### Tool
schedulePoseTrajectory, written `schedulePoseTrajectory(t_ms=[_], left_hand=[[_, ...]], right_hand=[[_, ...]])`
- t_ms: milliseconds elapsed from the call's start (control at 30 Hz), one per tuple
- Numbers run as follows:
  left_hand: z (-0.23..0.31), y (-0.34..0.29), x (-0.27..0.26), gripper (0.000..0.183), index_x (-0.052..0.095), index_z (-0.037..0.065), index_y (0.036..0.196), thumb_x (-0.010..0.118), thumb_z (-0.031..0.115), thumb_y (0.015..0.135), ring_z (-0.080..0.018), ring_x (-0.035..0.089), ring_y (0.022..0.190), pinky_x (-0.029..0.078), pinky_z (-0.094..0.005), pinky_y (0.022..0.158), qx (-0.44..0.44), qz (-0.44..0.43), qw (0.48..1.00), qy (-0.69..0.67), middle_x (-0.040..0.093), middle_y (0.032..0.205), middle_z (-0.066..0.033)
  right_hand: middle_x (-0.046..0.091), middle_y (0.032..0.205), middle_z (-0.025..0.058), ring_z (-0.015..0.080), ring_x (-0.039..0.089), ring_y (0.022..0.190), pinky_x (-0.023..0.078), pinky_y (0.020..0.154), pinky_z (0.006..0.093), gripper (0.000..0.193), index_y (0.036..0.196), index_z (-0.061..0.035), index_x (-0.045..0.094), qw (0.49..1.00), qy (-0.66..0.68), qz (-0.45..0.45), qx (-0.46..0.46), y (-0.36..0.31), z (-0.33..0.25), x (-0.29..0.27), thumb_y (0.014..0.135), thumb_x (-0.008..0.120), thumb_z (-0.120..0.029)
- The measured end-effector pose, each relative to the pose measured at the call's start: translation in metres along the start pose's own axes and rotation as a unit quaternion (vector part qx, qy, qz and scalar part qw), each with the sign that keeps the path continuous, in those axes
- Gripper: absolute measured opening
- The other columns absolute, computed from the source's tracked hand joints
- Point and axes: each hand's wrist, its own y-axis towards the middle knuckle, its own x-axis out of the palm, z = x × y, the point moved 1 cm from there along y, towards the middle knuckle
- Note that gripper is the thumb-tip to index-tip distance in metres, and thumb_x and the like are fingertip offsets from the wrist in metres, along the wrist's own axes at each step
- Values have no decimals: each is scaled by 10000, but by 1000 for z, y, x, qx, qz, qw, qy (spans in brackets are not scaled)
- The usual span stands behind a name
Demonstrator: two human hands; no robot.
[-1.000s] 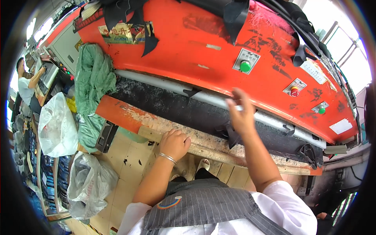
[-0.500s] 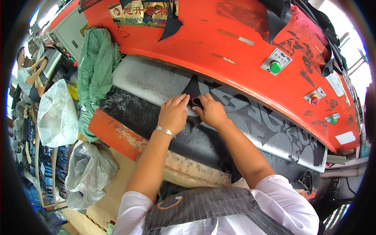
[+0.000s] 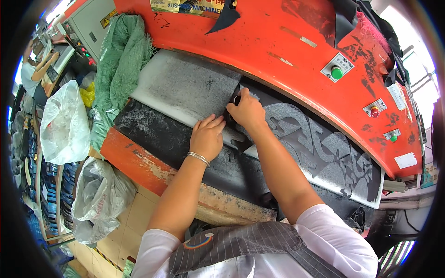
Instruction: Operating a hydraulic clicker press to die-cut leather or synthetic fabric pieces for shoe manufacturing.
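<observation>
While the left hand [image 3: 207, 137] lies flat, fingers together, on the grey cutting board [image 3: 185, 88], the right hand [image 3: 247, 111] at its one o'clock pinches the black sheet [image 3: 320, 148] by its edge. Best to press firmly and lay it smooth, beneath the orange press head [image 3: 259, 41].

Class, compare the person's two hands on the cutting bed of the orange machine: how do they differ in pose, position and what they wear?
The left hand lies flat, fingers together, pressing the grey board; the right hand is curled, pinching the edge of the black sheet. The left hand sits nearer the person, the right hand farther in, towards the orange machine. Only the left wrist wears a silver bangle. Both hands are bare and rest on the bed.
</observation>
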Motion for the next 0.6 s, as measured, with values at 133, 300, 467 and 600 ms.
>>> schedulePoseTrajectory(t_ms=[133,300,467,600], left_hand=[[7,10,2,323,667,68,1131,513,119,852,-233,464,1273,316,-431,1072,8,-1,1000,-15,599,1274,-48],[-3,13,-4,280,671,45,1094,577,101,837,-295,540,1168,400,-400,1007,13,78,990,-114,621,1205,-127],[43,46,-26,214,697,39,984,594,207,900,-286,625,981,481,-379,849,-111,63,976,-179,678,990,-142],[192,116,-10,240,671,19,948,590,243,915,-330,634,845,497,-371,741,183,-29,931,-315,651,906,-181]], right_hand=[[648,1073,250,406,621,1036,472,891,480,644,1271,-13,440,999,-25,-18,31,16,14,0,789,603,-408],[652,953,191,342,642,833,500,782,410,788,1390,-35,382,984,166,60,-39,-37,80,-50,810,673,-482],[508,1241,186,297,499,1155,377,1009,394,444,1288,31,479,781,177,597,-54,-69,284,-146,922,604,-187],[355,1381,333,422,339,1312,225,1125,455,653,1337,135,344,644,16,751,146,-118,444,-301,983,454,-403]])
